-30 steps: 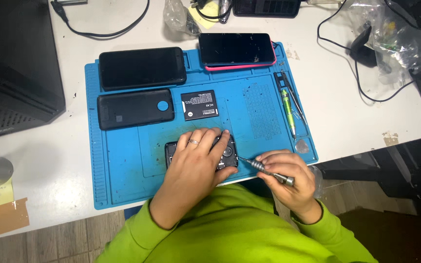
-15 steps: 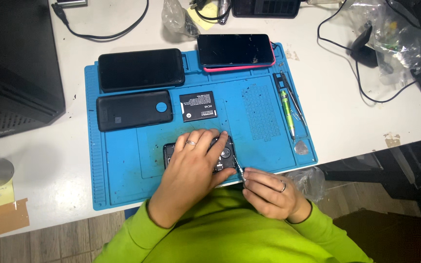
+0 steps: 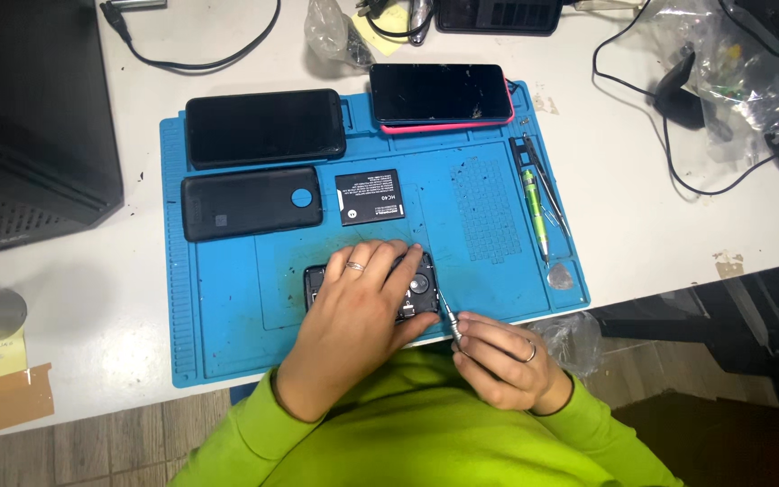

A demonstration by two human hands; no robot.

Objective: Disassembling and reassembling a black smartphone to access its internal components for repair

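We press our left hand (image 3: 353, 311) flat on the opened phone (image 3: 412, 289) while our right hand (image 3: 498, 361) pinches the screwdriver (image 3: 448, 316); best kept upright, pressure light

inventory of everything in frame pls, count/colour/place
opened phone: 1, black, near edge of mat, under left hand
screwdriver: 1, metal, tip at opened phone's right edge, in right hand
mat: 1, blue, on the table
table: 1, white
phones, screens up: 2, black; one top left of mat, one in pink case top right
back cover: 1, black, left of mat
battery: 1, black, mid mat
green tool: 1, right strip of mat
tweezers: 1, dark, beside green tool
pick: 1, grey, lower right corner of mat
cables: several, black, top of table
black box: 1, left
left hand: flat on opened phone
right hand: grips screwdriver
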